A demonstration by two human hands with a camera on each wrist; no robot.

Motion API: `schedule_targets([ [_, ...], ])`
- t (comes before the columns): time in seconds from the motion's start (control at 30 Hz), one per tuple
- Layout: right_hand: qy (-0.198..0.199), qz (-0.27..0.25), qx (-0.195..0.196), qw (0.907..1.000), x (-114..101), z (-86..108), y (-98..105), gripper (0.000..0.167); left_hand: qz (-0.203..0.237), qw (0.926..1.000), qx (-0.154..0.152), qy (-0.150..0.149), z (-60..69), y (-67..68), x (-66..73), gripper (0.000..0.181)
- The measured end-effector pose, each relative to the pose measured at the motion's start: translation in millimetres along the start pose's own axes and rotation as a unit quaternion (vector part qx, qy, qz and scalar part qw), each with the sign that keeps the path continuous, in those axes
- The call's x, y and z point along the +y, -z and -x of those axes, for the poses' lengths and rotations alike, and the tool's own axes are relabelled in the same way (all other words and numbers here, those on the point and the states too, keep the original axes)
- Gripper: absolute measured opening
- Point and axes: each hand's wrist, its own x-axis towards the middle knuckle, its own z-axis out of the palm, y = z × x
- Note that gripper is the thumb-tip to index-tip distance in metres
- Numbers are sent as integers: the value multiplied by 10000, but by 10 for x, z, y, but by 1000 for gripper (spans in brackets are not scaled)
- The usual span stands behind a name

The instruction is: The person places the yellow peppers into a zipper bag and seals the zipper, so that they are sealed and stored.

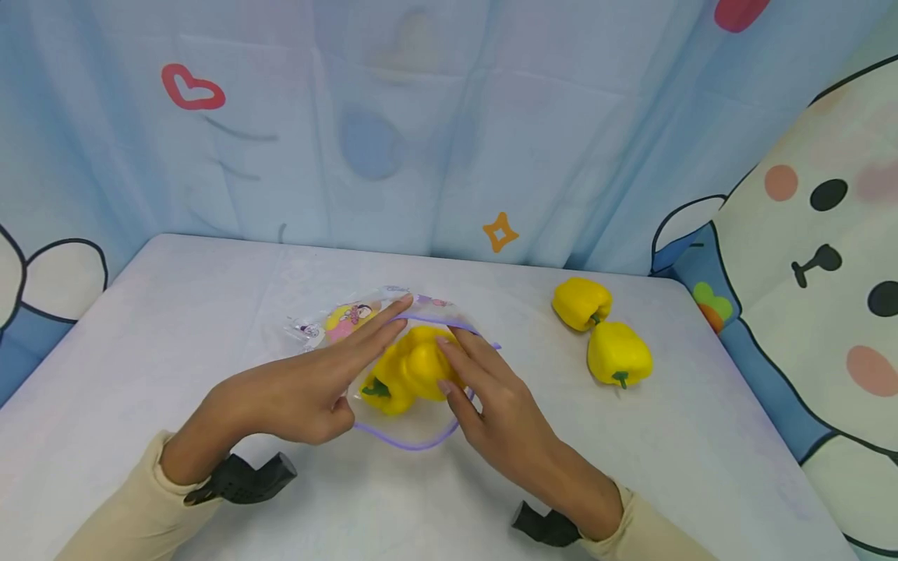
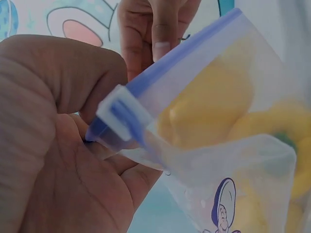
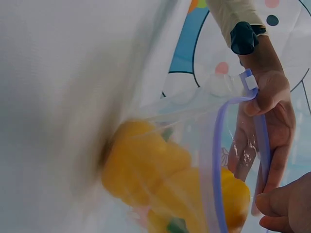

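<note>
A clear zip bag (image 1: pixel 309 331) with a purple rim (image 1: pixel 414 447) and cartoon prints lies on the table, its mouth spread towards me. Inside it are several yellow bell peppers (image 1: pixel 422 362), one showing a green stem. My left hand (image 1: pixel 298 393) grips the left side of the mouth, thumb near the white slider (image 2: pixel 124 112) and long fingers stretched along the rim. On the opposite side, my right hand (image 1: pixel 501 405) holds the rim between thumb and fingers, as the right wrist view shows. Its fingertips are close to a pepper in the bag.
Two more yellow bell peppers, one behind (image 1: pixel 581 304) and one in front (image 1: pixel 620 354), sit to the right of the bag. The white tablecloth (image 1: pixel 701 467) covers the table. A blue printed curtain (image 1: pixel 435 140) hangs along the back edge.
</note>
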Motion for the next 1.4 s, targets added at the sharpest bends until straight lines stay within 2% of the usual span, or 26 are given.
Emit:
schedule_targets([
  [0.1, 94, 98, 73, 9999, -52, 4, 58, 45, 30, 10000, 32, -14, 20, 43, 42, 108],
  [0.37, 244, 25, 102, 9996, -175, 3, 180, 48, 194, 9996, 75, -164, 59, 96, 116, 106],
  [0.6, 102, -102, -137, 9998, -145, 17, 186, 46, 252, 9995, 69, -169, 14, 18, 64, 107],
  [0.8, 297, -433, -283, 9982, -91, 9, 154, 39, 317, 9995, -20, -45, -10, -55, 41, 104],
  [1.03, 443, -868, -444, 9943, -89, -10, 159, 36, 366, 9993, -92, -35, -28, -84, 49, 105],
  [1.2, 577, -1533, -316, 9860, -73, -37, 212, 35, 401, 9991, -135, -45, -29, -85, 46, 106],
  [1.4, 969, -2010, 312, 9743, 6, -84, 294, 29, 482, 9987, -105, -151, -40, -102, 21, 106],
])
